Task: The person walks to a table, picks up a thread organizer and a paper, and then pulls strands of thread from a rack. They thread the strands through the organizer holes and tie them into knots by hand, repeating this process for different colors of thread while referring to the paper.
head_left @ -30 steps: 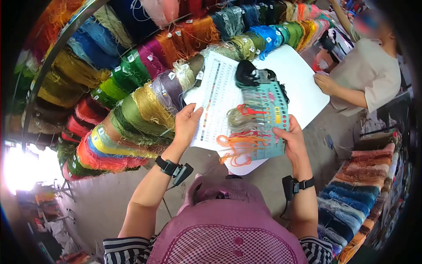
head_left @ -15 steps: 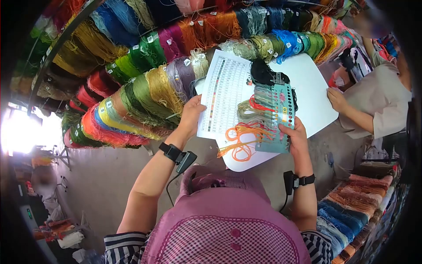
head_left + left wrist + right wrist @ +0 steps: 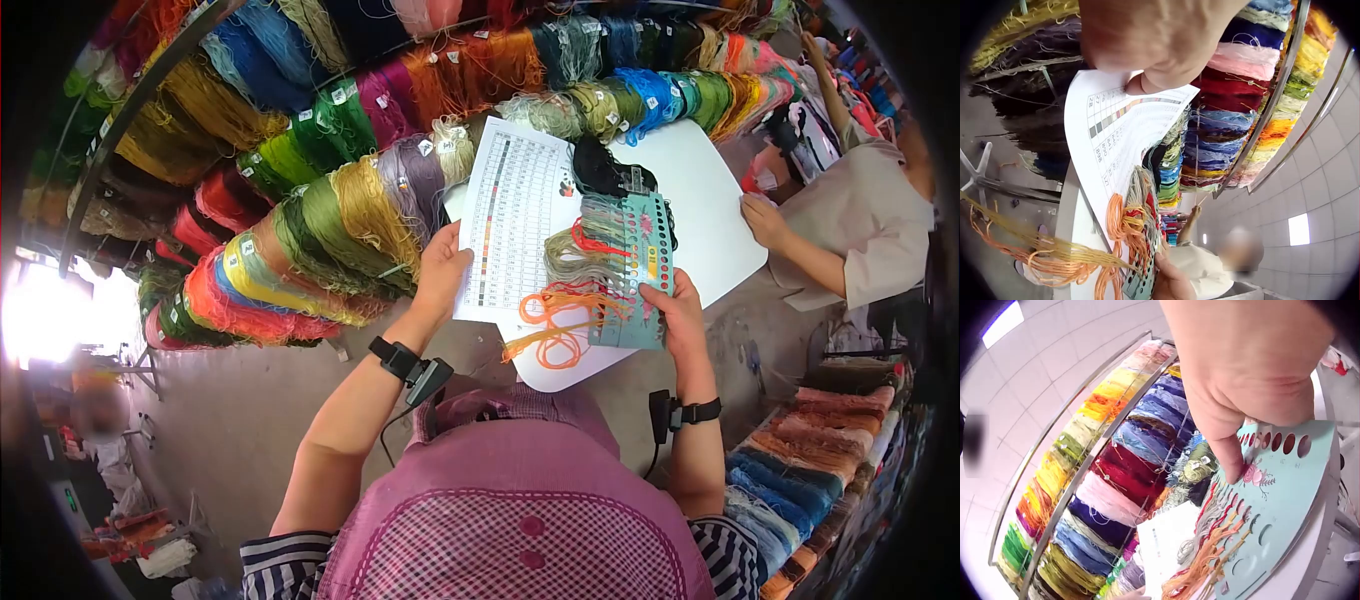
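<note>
A printed chart sheet point(image 3: 505, 215) is pinched at its left edge by my left hand point(image 3: 441, 272), thumb on top. My right hand point(image 3: 680, 315) grips the right edge of a teal thread card point(image 3: 637, 325) with a column of holes. Orange thread loops point(image 3: 548, 325), grey-green strands and a black bundle point(image 3: 598, 165) hang from the card's left side, partly over the sheet. In the left wrist view the left hand point(image 3: 1160, 44) covers the sheet's top edge. In the right wrist view the right thumb lies on the card point(image 3: 1285, 481) beside a pink flower print.
A white board point(image 3: 710, 190) lies beneath the sheet and card. Racks of coloured thread skeins point(image 3: 375, 205) run along the left and back. Another person point(image 3: 860, 225) stands at the right with a hand at the board's edge. More skeins point(image 3: 810, 460) lie at lower right.
The head view has shifted, so the racks and board sit further right than a second ago. Both hands keep their holds on sheet and card. The other person's raised arm shows again.
</note>
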### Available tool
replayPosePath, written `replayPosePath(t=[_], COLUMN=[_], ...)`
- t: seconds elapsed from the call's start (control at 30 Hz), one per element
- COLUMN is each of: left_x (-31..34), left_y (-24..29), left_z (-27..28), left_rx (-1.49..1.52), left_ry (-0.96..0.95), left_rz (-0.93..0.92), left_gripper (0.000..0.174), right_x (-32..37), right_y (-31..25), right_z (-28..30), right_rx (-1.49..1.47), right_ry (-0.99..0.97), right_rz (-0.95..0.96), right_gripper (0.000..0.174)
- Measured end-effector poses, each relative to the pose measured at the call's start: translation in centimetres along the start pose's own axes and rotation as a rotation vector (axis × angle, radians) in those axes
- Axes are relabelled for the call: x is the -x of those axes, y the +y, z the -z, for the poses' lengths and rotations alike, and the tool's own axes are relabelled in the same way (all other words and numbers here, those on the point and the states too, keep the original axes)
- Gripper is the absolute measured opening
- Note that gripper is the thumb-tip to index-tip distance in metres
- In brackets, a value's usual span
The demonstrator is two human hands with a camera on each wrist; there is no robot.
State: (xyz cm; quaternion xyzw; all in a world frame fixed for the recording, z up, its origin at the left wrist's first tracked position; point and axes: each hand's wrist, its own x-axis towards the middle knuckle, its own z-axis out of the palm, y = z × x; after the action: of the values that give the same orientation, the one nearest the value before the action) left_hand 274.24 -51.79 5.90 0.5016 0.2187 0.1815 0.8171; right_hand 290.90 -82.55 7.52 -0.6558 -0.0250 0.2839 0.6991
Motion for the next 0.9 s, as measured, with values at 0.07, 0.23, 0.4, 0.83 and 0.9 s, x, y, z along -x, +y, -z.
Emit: replayPosePath(t=[0.07,0.23,0.4,0.83,0.9], left_x=[-0.1,0.5,2.4,3.0,2.9], left_y=[0.0,0.4,3.1,2.8,2.6], left_z=[0.2,0.1,0.5,1.6,2.0], left_rx=[-0.006,-0.451,-1.416,-1.514,-1.501], left_ry=[-0.027,0.088,-0.095,-0.176,-0.181], left_rz=[-0.007,-0.316,-0.746,-0.749,-0.749], left_gripper=[0.047,0.051,0.034,0.035,0.037], right_x=[0.5,2.3,4.1,3.0,2.6], right_y=[0.0,-1.2,-2.2,0.1,0.6], right_z=[-0.3,-3.1,-5.5,-10.5,-10.2], right_rx=[0.078,0.882,1.249,1.497,1.481], right_ry=[0.04,0.408,0.447,-0.044,0.008], right_rz=[0.031,0.444,0.647,0.747,0.742], right_gripper=[0.044,0.068,0.064,0.056,0.057])
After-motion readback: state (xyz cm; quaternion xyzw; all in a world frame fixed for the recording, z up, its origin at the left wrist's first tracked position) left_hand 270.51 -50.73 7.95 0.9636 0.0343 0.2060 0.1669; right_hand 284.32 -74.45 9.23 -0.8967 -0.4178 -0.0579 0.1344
